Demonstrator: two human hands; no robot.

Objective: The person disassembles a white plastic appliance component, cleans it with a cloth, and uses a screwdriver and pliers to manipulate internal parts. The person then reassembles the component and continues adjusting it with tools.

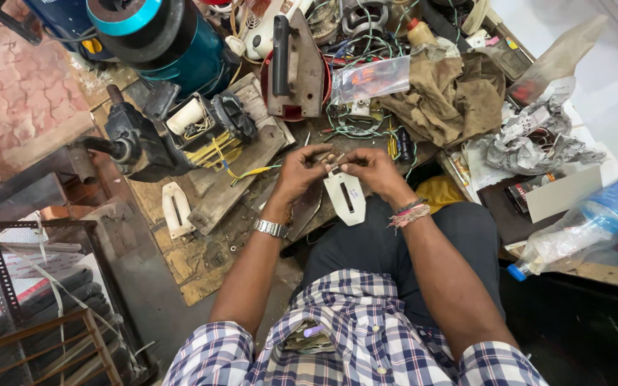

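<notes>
While both hands meet over the lap, the left hand and right hand pinch a small part between their fingertips; it is too small to make out clearly, perhaps a short metal piece or wire end. Both grips are closed on it, thumbs pressed toward forefingers. Just below the fingers hangs a white plate with a slot down its middle, pointed at the bottom; it seems joined to the small part, though the join is hidden by the fingers. A metal watch sits on the left wrist, and thread bands circle the right wrist.

Ahead of the hands lies a cluttered bench. A second white slotted plate lies flat on it, left of the left forearm. Beyond that stands an opened motor with yellow wires trailing toward the hands. A clothes iron stands upturned farther back, with a brown rag to its right and crumpled foil beyond the rag. A plastic bottle with a blue cap lies on its side at the right, well apart from the hands.
</notes>
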